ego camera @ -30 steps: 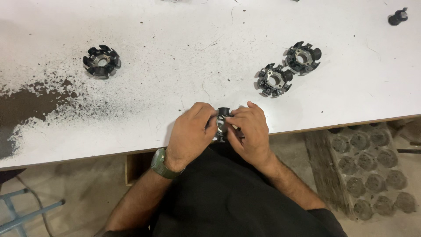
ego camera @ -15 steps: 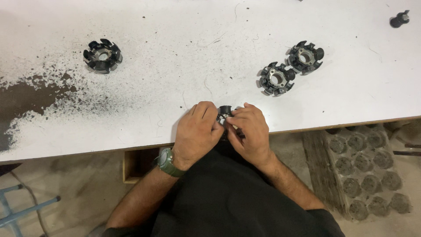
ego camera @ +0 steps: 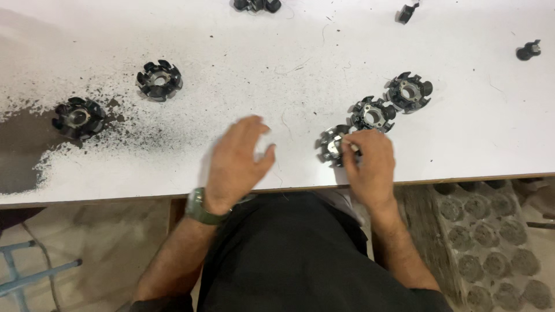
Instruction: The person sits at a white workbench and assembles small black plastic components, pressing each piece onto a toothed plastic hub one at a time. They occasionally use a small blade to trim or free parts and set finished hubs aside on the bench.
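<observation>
Right hand (ego camera: 370, 162) gripping toothed ring (ego camera: 332, 145) near table edge (ego camera: 115, 201)

My own body, as seen from the head view:

- My left hand (ego camera: 236, 159): bare, no glove, no ring visible; fingers slightly blurred.
- My wristwatch (ego camera: 200, 207): worn on my left wrist, dull green case and band, chunky rounded shape, face turned away so the dial cannot be read.
- My right hand (ego camera: 370, 162): bare, no glove, nothing worn at the wrist.
- My forearms: both uncovered, with dark hair showing along them; no sleeves reach into view.
- My dark garment (ego camera: 300, 260): black or near-black cloth covering my lap and torso at the bottom of the view, plain, soft folds, no pattern or buttons that I can make out.
</observation>
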Motion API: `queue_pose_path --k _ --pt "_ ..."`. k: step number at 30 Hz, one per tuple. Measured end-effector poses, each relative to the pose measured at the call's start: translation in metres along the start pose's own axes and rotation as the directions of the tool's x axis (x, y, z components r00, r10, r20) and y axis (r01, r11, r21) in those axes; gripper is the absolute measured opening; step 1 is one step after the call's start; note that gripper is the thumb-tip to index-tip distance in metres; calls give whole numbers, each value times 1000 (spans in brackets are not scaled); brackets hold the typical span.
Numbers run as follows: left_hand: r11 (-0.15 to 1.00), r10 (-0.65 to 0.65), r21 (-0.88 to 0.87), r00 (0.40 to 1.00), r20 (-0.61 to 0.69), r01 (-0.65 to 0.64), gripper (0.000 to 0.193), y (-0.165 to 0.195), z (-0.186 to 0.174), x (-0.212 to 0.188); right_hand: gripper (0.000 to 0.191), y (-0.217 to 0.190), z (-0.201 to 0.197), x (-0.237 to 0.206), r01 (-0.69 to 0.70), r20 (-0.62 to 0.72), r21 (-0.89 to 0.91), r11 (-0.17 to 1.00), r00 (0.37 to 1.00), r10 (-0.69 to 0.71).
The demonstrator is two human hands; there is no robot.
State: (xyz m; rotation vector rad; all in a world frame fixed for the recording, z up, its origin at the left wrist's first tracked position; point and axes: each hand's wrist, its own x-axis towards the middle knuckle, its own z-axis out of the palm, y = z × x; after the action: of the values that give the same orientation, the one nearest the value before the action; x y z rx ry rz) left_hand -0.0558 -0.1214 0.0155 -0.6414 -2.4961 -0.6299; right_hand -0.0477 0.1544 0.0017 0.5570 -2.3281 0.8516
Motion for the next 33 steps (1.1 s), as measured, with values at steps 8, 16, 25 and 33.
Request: queue_pose_path --k 8,16,25,33 --pt "855 -502 164 865 20 492 95 -130 -72 55 20 25 -21 5 -147 -79 -117 982 987 139" --pt "834 -529 356 792 304 421 104 -64 -66 35 19 39 -21 -7 -144 -146 -89 986 981 130" --pt "937 -349 96 904 246 335 92 -38 -13 32 23 -5 41 -4 24 151 219 975 987 -58" --pt "870 -492 120 852 177 478 94 -69 -34 28 14 -57 90 28 -9 506 568 823 793 -339"
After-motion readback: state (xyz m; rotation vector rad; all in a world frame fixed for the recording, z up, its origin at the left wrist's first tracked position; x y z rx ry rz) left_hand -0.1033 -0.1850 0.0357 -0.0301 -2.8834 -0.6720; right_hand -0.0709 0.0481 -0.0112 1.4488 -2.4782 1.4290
